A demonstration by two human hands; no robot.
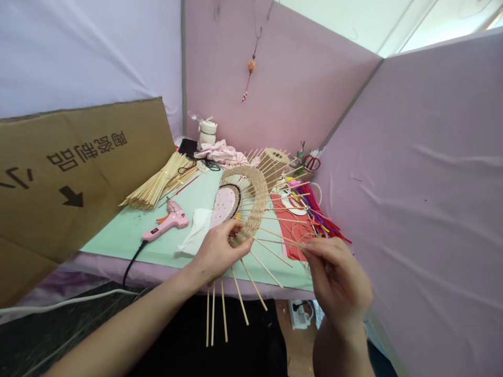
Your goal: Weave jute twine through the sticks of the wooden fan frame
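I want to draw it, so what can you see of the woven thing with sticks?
The woven thing has a curved tan band, seemingly cord, woven across thin pale sticks that poke out like sun rays. Inside is a pink, spotted patch with a dark curved border. It juts past the front of the green tabletop: the left hand grips the band low, the right hand pinches a thin strand apparently running from it.

Woven piece (259,201): rough, matt, fibrous band, smooth wooden-looking sticks (267,269). Around it: glue gun (167,222), 9 o'clock, smooth pink plastic; cardboard (92,157), 10 o'clock, matt brown; stick bundle (157,182), 10 o'clock, dry-looking, matt; crumpled cloth (222,152), 11 o'clock, soft, matt; scissors (312,163), 2 o'clock, smooth red plastic handles; partition (412,199), 3 o'clock, creased matt fabric.
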